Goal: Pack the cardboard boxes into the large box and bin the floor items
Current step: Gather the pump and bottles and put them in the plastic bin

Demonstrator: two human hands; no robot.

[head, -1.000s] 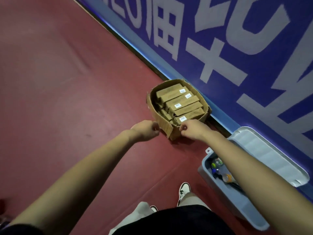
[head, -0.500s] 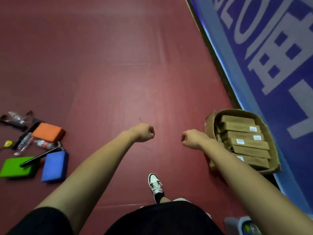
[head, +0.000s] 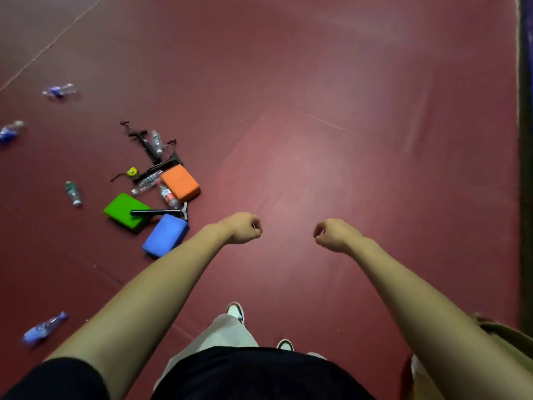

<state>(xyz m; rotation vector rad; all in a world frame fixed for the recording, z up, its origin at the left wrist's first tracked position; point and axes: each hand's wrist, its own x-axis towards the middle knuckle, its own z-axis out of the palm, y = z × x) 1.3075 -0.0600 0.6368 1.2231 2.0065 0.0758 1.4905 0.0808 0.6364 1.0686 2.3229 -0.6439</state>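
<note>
Both arms reach forward over the red floor (head: 331, 125) with nothing in them. The left hand (head: 243, 228) and the right hand (head: 334, 235) are each curled into a fist, fingers tucked in and no object between them. They look to be carried ahead of the body mid-step rather than set for a grasp. One shoe (head: 236, 311) is planted ahead of the other, which fits walking toward the litter. That litter lies to the left. A blue block (head: 165, 235) lies nearest the left hand, with a green block (head: 125, 210) beside it and an orange block (head: 180, 181) just beyond. A black-handled tool (head: 158, 211) rests across the green block, and a red-labelled bottle (head: 167, 194) lies against the orange one. Thin black tools (head: 141, 138) lie a little farther off. More bottles are scattered well apart, including a blue-labelled bottle (head: 59, 90) far left and a blue bottle (head: 43, 327) near left. These loose things are probably what has to go in the bin, and no bin is in view. As for containers, only a brown cardboard edge (head: 501, 332) shows at the near right, behind the right forearm. I judge it to be the large box, but its inside is cut off, so I cannot tell what it holds. A dark strip (head: 523, 168) runs along the right border.
</note>
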